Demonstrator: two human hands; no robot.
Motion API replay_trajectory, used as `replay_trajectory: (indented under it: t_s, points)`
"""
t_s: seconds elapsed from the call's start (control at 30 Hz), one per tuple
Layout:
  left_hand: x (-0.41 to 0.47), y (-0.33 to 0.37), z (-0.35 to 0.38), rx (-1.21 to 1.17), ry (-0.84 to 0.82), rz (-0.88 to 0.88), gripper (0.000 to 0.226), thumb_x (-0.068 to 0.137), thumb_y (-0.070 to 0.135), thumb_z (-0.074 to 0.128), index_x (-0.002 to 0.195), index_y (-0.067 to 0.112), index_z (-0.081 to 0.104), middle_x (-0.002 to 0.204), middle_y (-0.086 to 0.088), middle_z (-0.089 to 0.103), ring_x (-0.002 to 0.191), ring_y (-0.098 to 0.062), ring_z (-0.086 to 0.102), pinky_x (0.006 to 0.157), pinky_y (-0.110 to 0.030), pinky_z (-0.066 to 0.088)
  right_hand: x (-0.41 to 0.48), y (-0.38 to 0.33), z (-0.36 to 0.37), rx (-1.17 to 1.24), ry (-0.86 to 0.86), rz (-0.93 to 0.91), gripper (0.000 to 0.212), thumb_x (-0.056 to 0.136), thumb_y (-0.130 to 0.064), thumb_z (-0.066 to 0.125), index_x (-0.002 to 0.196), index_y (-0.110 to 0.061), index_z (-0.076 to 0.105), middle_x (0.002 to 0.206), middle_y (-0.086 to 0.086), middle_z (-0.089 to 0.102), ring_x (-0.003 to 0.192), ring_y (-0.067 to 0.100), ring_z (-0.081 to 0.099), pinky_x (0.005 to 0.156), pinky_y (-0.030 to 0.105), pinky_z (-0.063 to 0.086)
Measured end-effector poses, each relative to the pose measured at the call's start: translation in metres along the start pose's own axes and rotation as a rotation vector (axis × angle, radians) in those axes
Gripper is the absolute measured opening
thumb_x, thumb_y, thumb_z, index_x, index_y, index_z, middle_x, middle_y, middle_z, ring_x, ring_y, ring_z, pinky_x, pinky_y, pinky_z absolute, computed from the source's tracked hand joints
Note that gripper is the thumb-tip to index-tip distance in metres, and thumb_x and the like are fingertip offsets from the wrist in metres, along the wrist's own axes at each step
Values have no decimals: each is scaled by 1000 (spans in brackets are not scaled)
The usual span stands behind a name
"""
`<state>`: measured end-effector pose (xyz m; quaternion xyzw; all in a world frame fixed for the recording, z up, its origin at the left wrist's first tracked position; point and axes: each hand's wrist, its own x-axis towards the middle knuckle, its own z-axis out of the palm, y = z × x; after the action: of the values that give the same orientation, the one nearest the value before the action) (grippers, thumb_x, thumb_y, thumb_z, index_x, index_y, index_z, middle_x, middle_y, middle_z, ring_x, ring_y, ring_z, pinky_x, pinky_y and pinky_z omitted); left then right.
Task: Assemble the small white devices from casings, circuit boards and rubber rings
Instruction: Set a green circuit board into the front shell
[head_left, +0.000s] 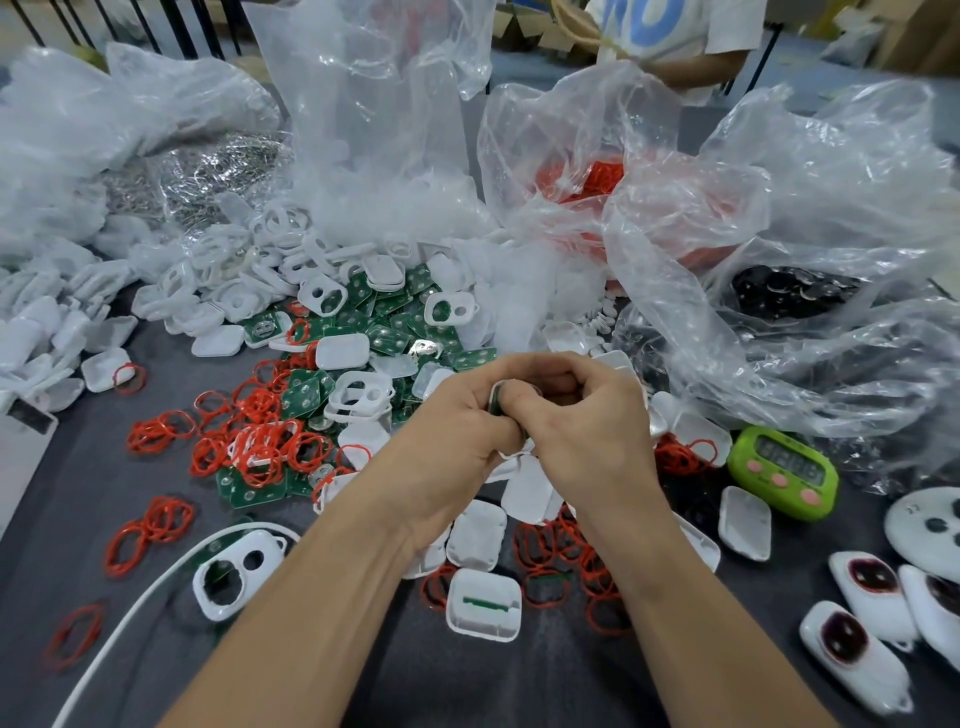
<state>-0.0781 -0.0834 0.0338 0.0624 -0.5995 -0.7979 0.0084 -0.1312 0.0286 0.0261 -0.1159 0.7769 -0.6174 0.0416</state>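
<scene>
Green circuit board (497, 399) and white casing (513, 451) are sitting clamped in the curled fingers (558, 371) of your left hand (457, 431) and right hand (587, 415), above the surface (78, 530). Few finished devices (852, 654) are lying at right; heaps of loose casings (358, 397) and rubber rings (260, 447) are waiting.

Hands: two, left hand (447, 441) and right hand (587, 415). Green timer (784, 473): one. Round white disc (924, 525): one. Finished devices (852, 660) with dark windows: three in view. Red rubber rings (260, 447), green circuit boards (384, 312), white casings (483, 603) — heaps, too many to count.
</scene>
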Motion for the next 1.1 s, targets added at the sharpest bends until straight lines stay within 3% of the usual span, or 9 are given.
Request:
replay_trajectory:
  t_s: [0.2,0.43,0.57,0.63,0.73,0.83,1.0,1.1]
  points:
    - [-1,0,0,36,12,7,80,69,-35,30,126,8,67,122,-12,74,122,-21,67,105,-33,51,0,0,0,-13,4,6,14,65,-32,74,79,-29,76,71,-13,74,69,8,73,65,39,63]
    - [3,0,3,-87,38,-1,78,69,-34,28,130,0,63,126,-18,70,123,-25,66,104,-30,53,4,1,-4,67,-102,14,15,71,-36,74,86,-32,75,74,-10,75,69,8,72,65,34,60]
    - [4,4,-5,-300,54,-51,63,65,-24,46,112,6,76,113,-15,73,101,-20,71,83,-24,58,5,-1,-12,214,-157,85,23,72,-40,78,93,-32,77,75,1,75,63,14,68,66,37,62]
    - [5,5,-9,-369,66,-74,56,67,-24,50,102,8,80,107,-15,75,94,-20,74,79,-25,60,7,-1,-16,254,-112,92,21,75,-35,79,94,-27,77,79,1,78,66,16,71,66,33,61]
    - [8,3,-14,-428,120,-107,61,74,-32,40,98,5,81,106,-17,75,92,-23,75,76,-27,61,11,2,-22,216,8,53,8,82,-26,79,91,-27,77,77,-2,78,65,12,71,63,24,57]
    - [9,3,-15,-453,147,-108,64,78,-32,34,90,7,83,101,-15,76,84,-22,74,74,-28,61,14,5,-29,77,106,-5,14,83,-18,73,88,-30,78,79,-8,78,71,11,73,69,32,60]
    - [9,7,-18,-581,144,-118,45,81,-21,41,97,0,78,98,-16,74,78,-22,72,70,-28,62,18,8,-41,-27,199,-40,25,84,-9,69,89,-32,76,81,-15,77,76,7,74,70,29,61]
    - [7,12,-21,-635,162,-141,33,74,-3,54,96,-1,78,100,-17,74,80,-23,73,73,-30,64,21,7,-44,-110,204,-72,26,86,-9,69,89,-34,76,83,-20,76,79,1,73,72,23,59]
